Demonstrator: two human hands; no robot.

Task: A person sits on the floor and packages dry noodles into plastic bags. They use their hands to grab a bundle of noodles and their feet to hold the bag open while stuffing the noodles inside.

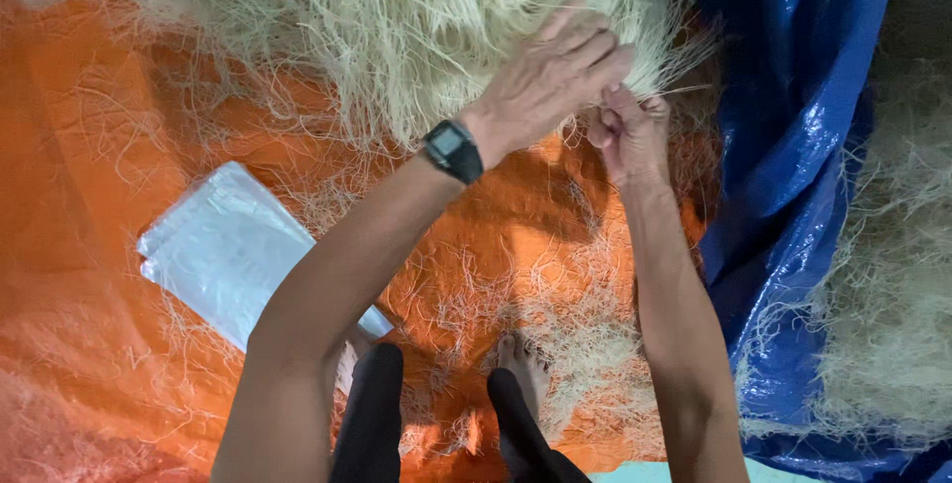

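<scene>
We note the pale fibre heap at the far side on the orange sheet. Left hand lies flat, fingers extended, on its near right edge; right hand, just beside, is fisted around some strands.

fibre-sorting workplace: fibre heaps on floor tarpaulins.

The heap of fibre strands at twelve o'clock is pale cream, almost straw-white. Under it spreads a bright orange sheet, streaked with loose pale threads. At three o'clock a glossy blue tarp shines with white glints. A stack of clear, silvery-white plastic bags lies at nine o'clock. The wristwatch is black with a grey-blue face. The trousers at six o'clock are black.
</scene>
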